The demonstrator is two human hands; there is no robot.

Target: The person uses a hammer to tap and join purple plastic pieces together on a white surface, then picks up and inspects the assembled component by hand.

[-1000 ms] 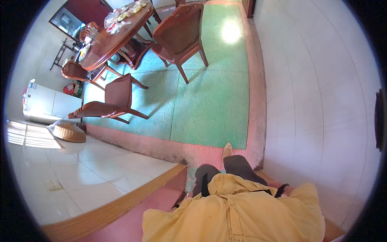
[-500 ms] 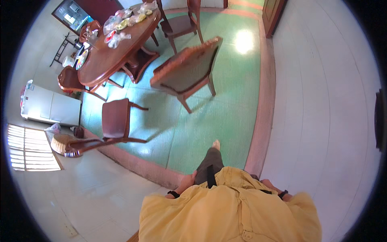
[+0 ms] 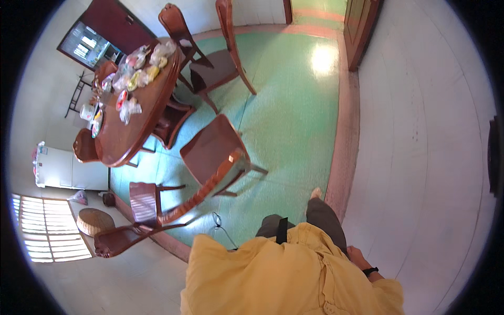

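Note:
My right hand (image 3: 358, 257), with a black band at the wrist, hangs low beside my dark trouser leg (image 3: 325, 220). Its fingertips are turned away, so I cannot tell whether it is open or closed. My left hand is out of sight behind the yellow shirt (image 3: 262, 278). By the left sleeve, a thin dark cord (image 3: 226, 231) with a small loop shows against the floor. Closest ahead of me on the left is a brown wooden chair (image 3: 212, 152), its carved backrest toward me. Neither hand visibly touches it.
An oval wooden table (image 3: 142, 113) bears plastic bags and food. More chairs (image 3: 215, 71) stand around it, one chair (image 3: 144, 205) by the left wall. Beyond are a white fridge (image 3: 71, 168) and a woven basket (image 3: 94, 221). A white wall (image 3: 415, 142) runs along my right, ending at a wooden door (image 3: 359, 31).
I have stepped forward; the chairs and table sit nearer and further left. The left hand has gone from view, and the other foot is now in front. The cord has come into sight.

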